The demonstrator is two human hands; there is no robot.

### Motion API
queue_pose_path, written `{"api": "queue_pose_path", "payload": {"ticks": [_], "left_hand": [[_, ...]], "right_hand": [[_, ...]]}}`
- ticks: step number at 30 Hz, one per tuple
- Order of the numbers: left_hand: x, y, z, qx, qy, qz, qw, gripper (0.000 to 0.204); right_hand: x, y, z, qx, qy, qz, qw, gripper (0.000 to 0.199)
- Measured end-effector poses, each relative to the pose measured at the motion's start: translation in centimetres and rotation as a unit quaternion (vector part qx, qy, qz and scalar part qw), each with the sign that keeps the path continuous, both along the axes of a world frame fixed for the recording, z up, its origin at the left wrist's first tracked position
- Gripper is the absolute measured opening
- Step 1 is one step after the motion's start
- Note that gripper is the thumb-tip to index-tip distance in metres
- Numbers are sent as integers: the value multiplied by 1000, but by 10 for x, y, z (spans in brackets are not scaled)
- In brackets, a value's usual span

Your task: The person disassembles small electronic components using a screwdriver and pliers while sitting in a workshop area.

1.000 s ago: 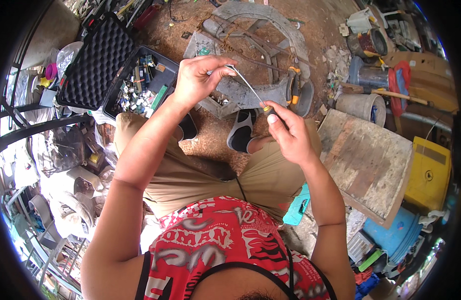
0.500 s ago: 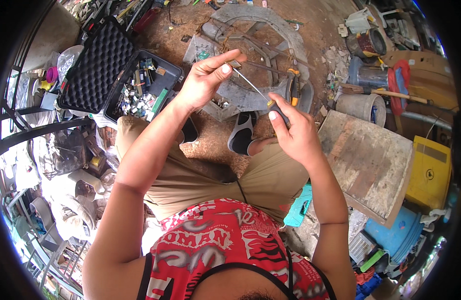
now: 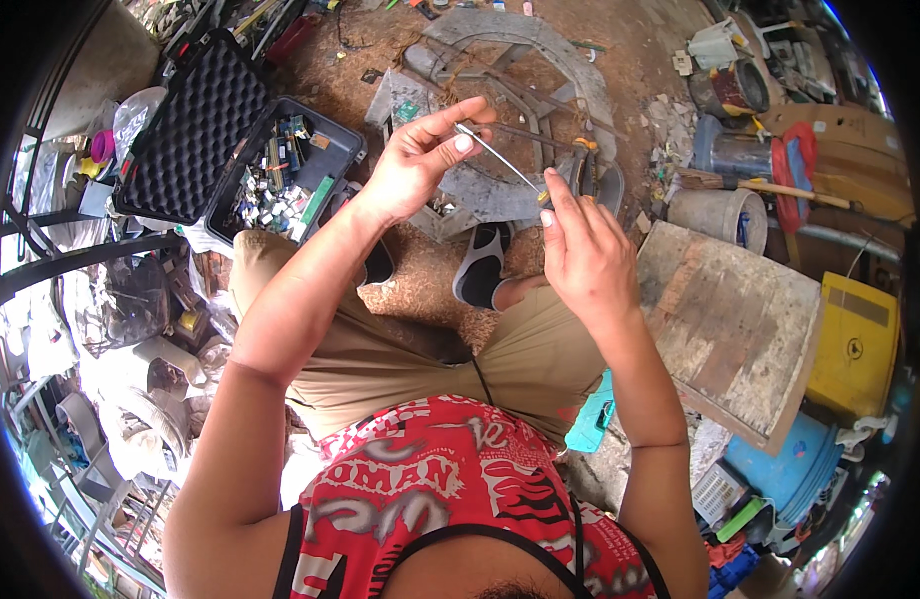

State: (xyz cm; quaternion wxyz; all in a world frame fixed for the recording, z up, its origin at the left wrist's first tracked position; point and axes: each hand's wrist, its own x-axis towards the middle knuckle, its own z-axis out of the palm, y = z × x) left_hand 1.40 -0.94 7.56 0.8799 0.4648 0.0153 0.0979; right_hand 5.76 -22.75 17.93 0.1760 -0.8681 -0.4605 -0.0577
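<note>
In front of me, my right hand (image 3: 592, 245) is closed round the handle of a screwdriver, most of it hidden by the fingers. The thin metal shaft of the screwdriver (image 3: 510, 165) slants up and left to my left hand (image 3: 420, 165). Thumb and fingers of that hand pinch around something small at the shaft's tip, too covered to name. Just beyond my right hand, a yellow-and-black handled tool (image 3: 586, 145) lies on a grey metal frame (image 3: 500, 200), partly hidden.
On the left stands an open black case (image 3: 355, 150) with foam in its lid and several small electronic parts inside. A worn wooden board (image 3: 729, 319), a yellow box (image 3: 854, 344) and a grey bucket (image 3: 714, 215) are on the right. A turquoise object (image 3: 592, 414) lies beside my right thigh.
My right hand has turned, its fingers now straighter and covering more of the screwdriver handle and the tool behind. My left hand has shifted slightly right, still pinching near the tip.
</note>
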Motion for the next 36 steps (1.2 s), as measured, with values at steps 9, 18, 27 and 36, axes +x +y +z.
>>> {"api": "queue_pose_path", "payload": {"ticks": [9, 18, 27, 36], "left_hand": [[1, 0, -2, 47, -3, -9, 999, 45], [4, 4, -9, 11, 25, -18, 999, 45], [9, 23, 1, -140, 61, 80, 985, 39], [16, 32, -6, -142, 84, 117, 979, 40]], "right_hand": [[15, -2, 16, -29, 117, -18, 993, 31], [25, 1, 25, -50, 111, -18, 992, 32], [81, -82, 14, -55, 85, -228, 968, 26], [61, -6, -37, -53, 112, -48, 991, 19]]}}
